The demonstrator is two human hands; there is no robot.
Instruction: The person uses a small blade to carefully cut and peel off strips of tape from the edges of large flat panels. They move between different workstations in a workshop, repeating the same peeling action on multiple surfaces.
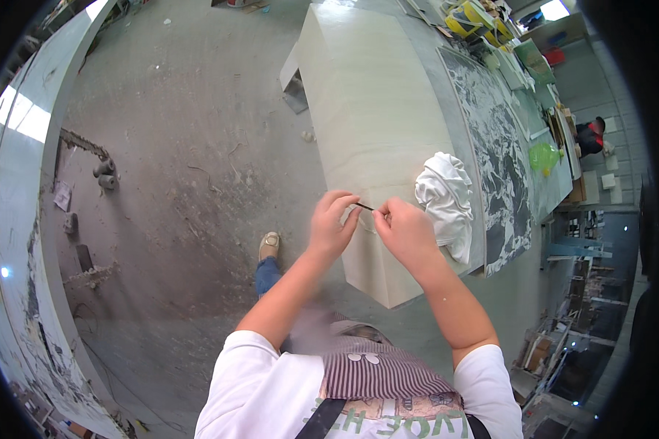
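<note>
Between my two hands stretches a short, thin dark stick-like piece [365, 206], too small to tell its kind. My left hand [334, 223] pinches one end of it with closed fingers. At its other end, the fingers of my right hand [405, 228] are closed in a pinch as well. Both hands are held over the near end of a long pale slab-like block [377, 102] with a smooth cream top. A crumpled white cloth [445, 201] lies on the block just right of my right hand.
A black-and-white veined stone slab [490, 154] lies right of the block. Another long stone slab [47, 293] runs along the left. Dark cylinders [105, 174] sit on the dusty floor. Farther right are yellow buckets [468, 18], a green plastic bag [544, 157] and another person [590, 137].
</note>
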